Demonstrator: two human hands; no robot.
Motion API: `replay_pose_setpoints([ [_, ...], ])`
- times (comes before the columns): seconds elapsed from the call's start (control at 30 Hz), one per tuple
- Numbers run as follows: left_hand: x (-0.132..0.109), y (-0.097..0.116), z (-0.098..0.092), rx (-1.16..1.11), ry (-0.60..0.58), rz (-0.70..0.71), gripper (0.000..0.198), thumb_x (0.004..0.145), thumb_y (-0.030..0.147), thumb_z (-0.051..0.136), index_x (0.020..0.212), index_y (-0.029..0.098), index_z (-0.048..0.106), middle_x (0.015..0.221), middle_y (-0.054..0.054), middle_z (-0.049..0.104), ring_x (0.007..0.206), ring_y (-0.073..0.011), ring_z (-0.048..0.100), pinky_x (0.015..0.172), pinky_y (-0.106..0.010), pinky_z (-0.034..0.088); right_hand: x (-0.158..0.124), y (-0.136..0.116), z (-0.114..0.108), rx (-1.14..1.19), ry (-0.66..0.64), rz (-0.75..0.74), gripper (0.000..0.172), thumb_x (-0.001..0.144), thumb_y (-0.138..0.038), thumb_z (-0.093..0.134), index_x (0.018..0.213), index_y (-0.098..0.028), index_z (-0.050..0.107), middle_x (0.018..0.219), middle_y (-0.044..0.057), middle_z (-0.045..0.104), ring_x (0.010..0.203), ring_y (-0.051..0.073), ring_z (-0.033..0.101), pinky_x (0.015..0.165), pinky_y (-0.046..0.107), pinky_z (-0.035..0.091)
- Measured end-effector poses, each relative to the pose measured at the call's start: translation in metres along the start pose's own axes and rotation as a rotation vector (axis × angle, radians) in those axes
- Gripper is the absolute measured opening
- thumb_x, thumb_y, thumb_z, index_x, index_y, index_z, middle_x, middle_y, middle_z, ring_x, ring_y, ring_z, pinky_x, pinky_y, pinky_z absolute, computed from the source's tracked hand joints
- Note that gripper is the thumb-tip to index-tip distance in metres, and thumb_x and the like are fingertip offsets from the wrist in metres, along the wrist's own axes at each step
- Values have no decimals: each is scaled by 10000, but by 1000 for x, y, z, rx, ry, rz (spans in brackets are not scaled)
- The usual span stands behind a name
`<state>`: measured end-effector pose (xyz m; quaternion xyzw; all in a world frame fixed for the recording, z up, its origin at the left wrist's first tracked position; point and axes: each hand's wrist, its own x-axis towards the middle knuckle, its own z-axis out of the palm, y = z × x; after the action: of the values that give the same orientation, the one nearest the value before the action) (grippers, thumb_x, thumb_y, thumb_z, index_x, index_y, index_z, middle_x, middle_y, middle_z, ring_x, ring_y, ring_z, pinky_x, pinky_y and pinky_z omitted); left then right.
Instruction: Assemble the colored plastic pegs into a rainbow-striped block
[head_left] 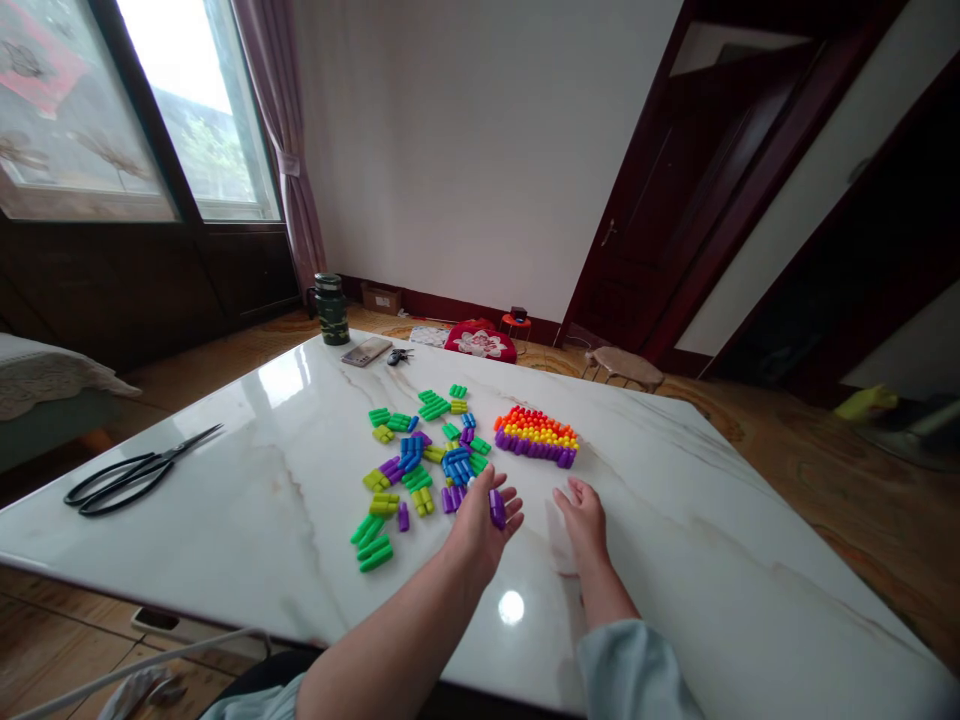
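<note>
My left hand [482,522] is turned palm up with its fingers loosely curled. It cradles purple plastic pegs [497,508]. To its right, my right hand [583,518] hovers over the table with thumb and forefinger a little apart and nothing visible between them. Beyond it stands a tight block of upright pegs [536,430] in rows of red, orange, yellow and purple, the purple row nearest me. Left of my left hand lie loose green pegs [375,553], blue pegs [456,466], olive-yellow pegs [385,504] and more purple ones, many side by side in small groups.
Black-handled scissors [139,475] lie on the left of the white marble-patterned table [247,520]. Near the far corner are a camouflage flask [331,310], a phone [367,351] and keys [400,355]. A stool [624,368] stands on the floor beyond the table.
</note>
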<state>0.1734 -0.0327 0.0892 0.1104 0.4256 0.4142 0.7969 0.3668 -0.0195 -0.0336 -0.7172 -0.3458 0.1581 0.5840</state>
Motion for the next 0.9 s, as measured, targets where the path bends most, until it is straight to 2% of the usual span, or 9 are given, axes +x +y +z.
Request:
replay_pose_setpoints([
  [0.17,8,1,0,42,38,37,280,908,397,459,976,141,550,843,-51,557,669,-117,561,640,-241,458,-34,-45,1,170,-144,172,462,642,-502,645,962,-172,606,1029,95,644,893,213,631,640,279,513],
  [0.27,15,-1,-2,47,69,77,264,908,389,458,977,150,543,800,-29,542,616,-104,543,586,-228,428,-60,-79,5,248,-373,166,463,699,-540,630,996,-184,616,957,63,654,692,150,617,506,225,453],
  [0.37,19,-7,-6,65,-7,100,267,886,431,468,925,171,518,698,6,520,480,-99,475,453,-223,326,-81,-98,11,242,-611,103,476,701,-529,641,1050,-206,621,967,55,654,603,133,580,426,215,413],
  [0.5,17,-16,-11,218,-114,126,340,813,509,537,799,171,514,570,24,490,419,-96,423,414,-222,240,-88,-94,21,102,-555,-66,356,714,-426,601,998,-218,652,981,59,651,633,156,586,483,254,465],
  [0.6,13,-14,-11,416,-112,124,326,738,409,655,937,165,570,582,31,535,465,-94,464,470,-212,321,-80,-84,22,-50,-488,-142,214,693,-338,552,832,-218,663,765,38,660,668,196,604,542,269,466],
  [0.7,10,4,-11,733,-153,133,408,701,302,696,1079,178,604,734,-12,643,585,-118,565,568,-228,406,-71,-79,18,-103,-529,-132,190,679,-298,531,816,-224,640,625,3,630,605,196,591,531,274,441],
  [0.8,11,39,-19,1116,-188,345,219,730,257,646,924,166,694,733,-44,665,676,-177,622,623,-260,439,-69,-76,13,-150,-553,-127,170,692,-294,529,816,-230,627,621,-6,636,589,190,590,563,280,437],
  [0.83,12,53,-24,1259,-126,472,153,729,230,633,847,170,709,722,-51,666,706,-200,630,654,-277,449,-70,-75,11,-187,-555,-141,157,694,-288,532,805,-233,628,647,-1,649,610,193,600,583,283,438],
  [0.9,15,82,-40,1513,128,736,187,689,153,639,850,204,718,824,-69,686,872,-255,628,768,-312,449,-72,-74,9,-304,-563,-201,132,692,-260,540,779,-242,638,714,12,676,673,203,622,628,285,435],
])
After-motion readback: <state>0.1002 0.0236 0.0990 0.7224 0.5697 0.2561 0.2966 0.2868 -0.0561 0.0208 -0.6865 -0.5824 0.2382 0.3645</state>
